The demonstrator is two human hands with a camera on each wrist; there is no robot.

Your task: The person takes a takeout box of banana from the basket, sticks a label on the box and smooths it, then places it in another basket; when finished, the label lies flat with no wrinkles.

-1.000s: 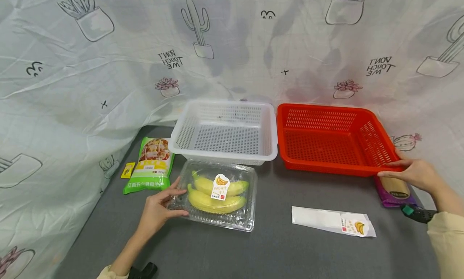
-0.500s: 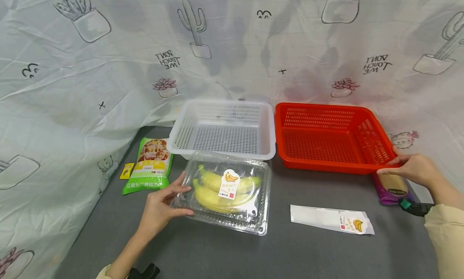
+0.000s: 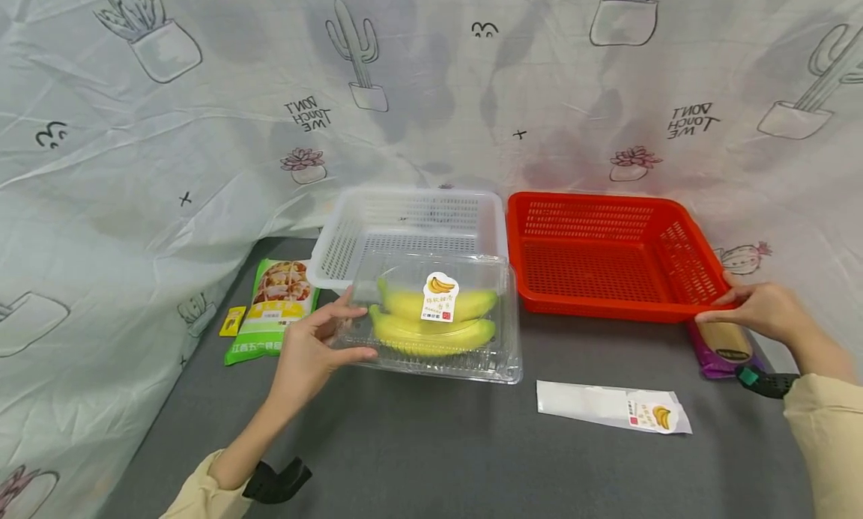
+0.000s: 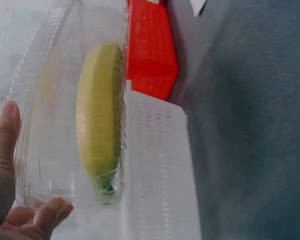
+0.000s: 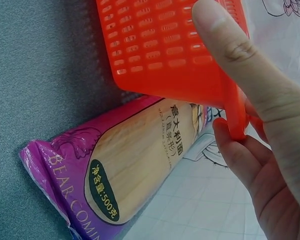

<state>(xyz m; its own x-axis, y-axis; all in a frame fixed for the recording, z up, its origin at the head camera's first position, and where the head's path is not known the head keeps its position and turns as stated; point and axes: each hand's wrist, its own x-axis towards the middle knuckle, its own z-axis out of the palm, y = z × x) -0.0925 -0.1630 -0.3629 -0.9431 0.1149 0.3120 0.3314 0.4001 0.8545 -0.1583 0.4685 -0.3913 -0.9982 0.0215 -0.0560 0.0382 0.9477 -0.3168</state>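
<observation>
My left hand [image 3: 315,354] grips the left end of a clear plastic clamshell box [image 3: 499,358], thumb in front and fingers behind. Inside lie two yellow bananas [image 3: 431,333] under a banana-print label [image 3: 440,297]. The box is off the table, overlapping the front of the white basket [image 3: 323,268] in the head view. At the right, my right hand [image 3: 775,315] pinches the near right corner rim of the red basket [image 3: 607,307]. Below that rim, in the right wrist view, lies a purple pack of spaghetti [image 5: 135,155], partly hidden by the basket.
A green food bag [image 3: 270,317] and a small yellow packet [image 3: 232,321] lie left of the white basket. A white strip with a banana label [image 3: 607,407] lies on the grey table [image 3: 472,459]. A cactus-print cloth [image 3: 431,77] hangs behind and at the sides.
My left hand has lifted the banana box from the table, moving it right and up toward the white basket. My right hand has stayed on the red basket's rim.
</observation>
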